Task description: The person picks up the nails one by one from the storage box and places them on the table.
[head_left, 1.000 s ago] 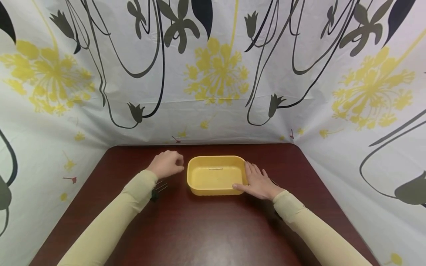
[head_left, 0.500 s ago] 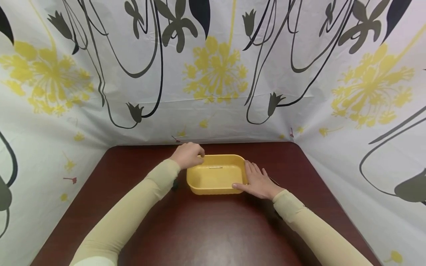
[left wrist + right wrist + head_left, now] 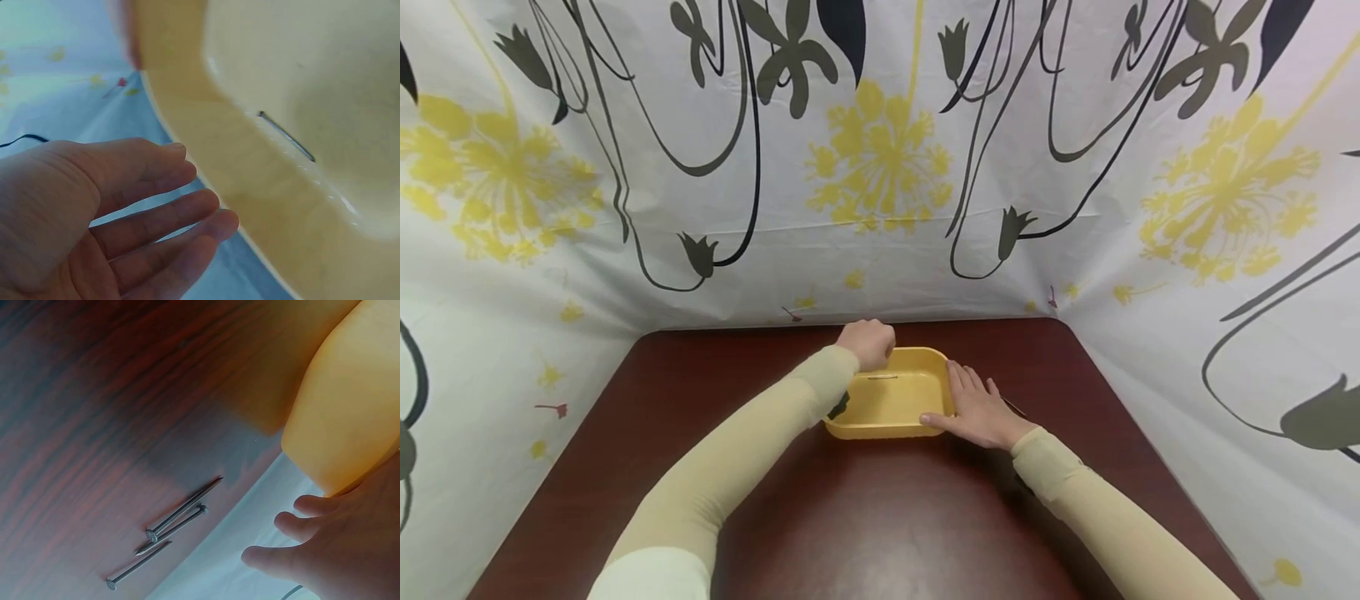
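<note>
A yellow plastic container (image 3: pixel 887 432) sits on the table, with one nail (image 3: pixel 882 377) lying inside near its far wall. My left hand (image 3: pixel 868 343) is over the far left rim, its fingers bent. The left wrist view shows this left hand (image 3: pixel 131 212) beside the container wall (image 3: pixel 181 119), fingers loosely curved, thumb close to the index finger, nothing visible between them; the nail (image 3: pixel 287 136) lies apart from them. My right hand (image 3: pixel 979 410) rests against the container's right side, fingers extended.
On the dark red wooden table (image 3: pixel 880 517), three loose nails (image 3: pixel 181 512) lie near my right hand. A white flowered cloth (image 3: pixel 865 275) hangs behind and along both sides. A dark wrist camera (image 3: pixel 838 406) sits under the left wrist.
My left hand has moved right, from beside the container to over its far left rim. The left forearm now covers the nails earlier visible on the table there. The right hand stays put.
</note>
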